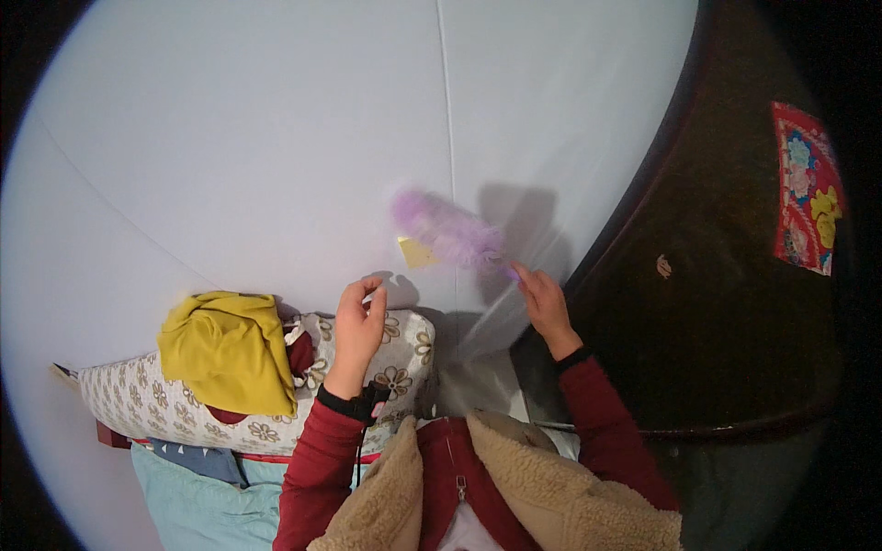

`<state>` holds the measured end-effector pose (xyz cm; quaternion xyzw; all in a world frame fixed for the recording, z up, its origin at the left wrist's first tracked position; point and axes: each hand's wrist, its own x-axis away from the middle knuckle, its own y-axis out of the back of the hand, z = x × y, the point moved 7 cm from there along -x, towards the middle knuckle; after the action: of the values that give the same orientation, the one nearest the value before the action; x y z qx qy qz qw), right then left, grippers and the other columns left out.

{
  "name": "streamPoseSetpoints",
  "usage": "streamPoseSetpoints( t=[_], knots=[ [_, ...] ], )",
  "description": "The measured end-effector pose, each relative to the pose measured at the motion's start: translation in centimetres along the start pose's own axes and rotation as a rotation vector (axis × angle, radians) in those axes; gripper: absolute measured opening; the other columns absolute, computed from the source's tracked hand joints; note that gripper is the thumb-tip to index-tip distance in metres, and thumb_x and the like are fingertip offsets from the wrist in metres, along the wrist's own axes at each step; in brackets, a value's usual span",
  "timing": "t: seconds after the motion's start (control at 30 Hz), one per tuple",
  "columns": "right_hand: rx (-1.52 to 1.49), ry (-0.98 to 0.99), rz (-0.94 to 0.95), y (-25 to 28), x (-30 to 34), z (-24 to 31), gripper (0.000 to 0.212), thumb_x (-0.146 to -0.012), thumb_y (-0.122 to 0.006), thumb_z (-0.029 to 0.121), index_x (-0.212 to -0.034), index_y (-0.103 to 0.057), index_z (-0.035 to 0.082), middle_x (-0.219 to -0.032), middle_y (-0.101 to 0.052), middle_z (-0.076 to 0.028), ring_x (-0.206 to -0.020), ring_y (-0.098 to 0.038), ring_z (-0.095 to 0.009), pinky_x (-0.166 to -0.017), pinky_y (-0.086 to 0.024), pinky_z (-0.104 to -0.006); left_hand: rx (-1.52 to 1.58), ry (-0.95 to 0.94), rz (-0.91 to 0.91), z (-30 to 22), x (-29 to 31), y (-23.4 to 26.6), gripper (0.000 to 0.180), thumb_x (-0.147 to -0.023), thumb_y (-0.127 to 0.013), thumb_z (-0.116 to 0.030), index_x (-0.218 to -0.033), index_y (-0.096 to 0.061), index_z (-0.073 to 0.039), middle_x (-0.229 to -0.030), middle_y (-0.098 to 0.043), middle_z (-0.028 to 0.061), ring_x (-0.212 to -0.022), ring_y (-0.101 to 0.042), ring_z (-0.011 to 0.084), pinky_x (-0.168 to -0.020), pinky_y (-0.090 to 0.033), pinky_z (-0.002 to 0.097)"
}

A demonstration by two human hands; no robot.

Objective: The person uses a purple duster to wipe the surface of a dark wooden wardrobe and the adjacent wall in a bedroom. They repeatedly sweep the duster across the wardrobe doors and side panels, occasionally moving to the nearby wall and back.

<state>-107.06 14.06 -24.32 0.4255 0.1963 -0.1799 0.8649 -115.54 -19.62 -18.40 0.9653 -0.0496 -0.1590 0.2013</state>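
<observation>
My right hand (548, 310) is closed around the purple handle of a fluffy purple duster (466, 242). The duster's head points up and left, its far end smeared by motion, in front of a pale surface. Just below the fluff shows a small yellowish patch (418, 253), partly covered by it. To the left, my left hand (361, 317) is raised over a flower-patterned padded piece (395, 354). Its fingers are bent and the thumb stands apart, with nothing visible between them.
A mustard-yellow cloth (230, 349) lies bunched on the patterned padding, with dark red fabric beside it. Light blue bedding (197, 500) is at the lower left. A dark glossy panel (698, 340) stands at the right, bearing a red decorated sheet (807, 188).
</observation>
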Motion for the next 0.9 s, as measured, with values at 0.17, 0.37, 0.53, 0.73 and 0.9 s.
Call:
streamPoseSetpoints(
  t=[0.17,0.37,0.53,0.73,0.9],
  knots=[
    [0.014,0.064,0.283,-2.7,0.1,0.1,0.043,-0.1,-0.058,0.008,-0.141,-0.062,0.019,-0.09,-0.063,-0.014,-0.087,-0.063,-0.031,-0.08,-0.052,-0.0436,-0.111,0.092,0.01,1.0,0.4,-0.4,0.031,-0.099,-0.067,-0.017,-0.121,-0.065,0.004,-0.119,-0.067,0.0168,-0.108,-0.068,0.0249,-0.085,-0.057,0.0338],
    [-0.281,0.052,0.199,-1.9,-0.1,0.1,0.039,-0.101,-0.057,0.011,-0.139,-0.061,0.013,-0.105,-0.066,-0.019,-0.099,-0.064,-0.036,-0.089,-0.052,-0.0433,0.047,0.135,0.029,2.0,0.8,0.2,0.03,-0.097,-0.068,-0.017,-0.119,-0.066,0.003,-0.114,-0.07,0.0163,-0.104,-0.07,0.0255,-0.082,-0.056,0.0336],
    [0.056,-0.024,0.498,-5.3,1.2,0.3,0.039,-0.101,-0.055,0.013,-0.14,-0.06,0.012,-0.106,-0.067,-0.02,-0.1,-0.064,-0.039,-0.088,-0.053,-0.0465,-0.127,0.14,-0.054,3.9,0.8,1.8,0.028,-0.094,-0.069,-0.015,-0.115,-0.065,0.003,-0.111,-0.071,0.0179,-0.104,-0.07,0.0284,-0.086,-0.056,0.0381],
    [0.02,-0.006,0.373,-4.8,0.9,1.2,0.04,-0.102,-0.053,0.016,-0.142,-0.06,0.018,-0.101,-0.066,-0.019,-0.094,-0.064,-0.04,-0.082,-0.053,-0.0491,-0.119,0.139,-0.16,6.4,0.8,4.5,0.035,-0.095,-0.068,-0.014,-0.123,-0.061,0.005,-0.118,-0.069,0.0215,-0.11,-0.069,0.031,-0.095,-0.054,0.0398],
    [0.192,-0.064,0.464,-6.1,1.6,-0.6,0.041,-0.101,-0.055,0.017,-0.141,-0.061,0.022,-0.097,-0.065,-0.019,-0.091,-0.064,-0.04,-0.081,-0.052,-0.0499,-0.14,0.197,-0.117,7.2,1.8,4.2,0.04,-0.096,-0.068,-0.016,-0.129,-0.058,0.006,-0.123,-0.068,0.0225,-0.116,-0.067,0.0309,-0.098,-0.053,0.04]
  ],
)
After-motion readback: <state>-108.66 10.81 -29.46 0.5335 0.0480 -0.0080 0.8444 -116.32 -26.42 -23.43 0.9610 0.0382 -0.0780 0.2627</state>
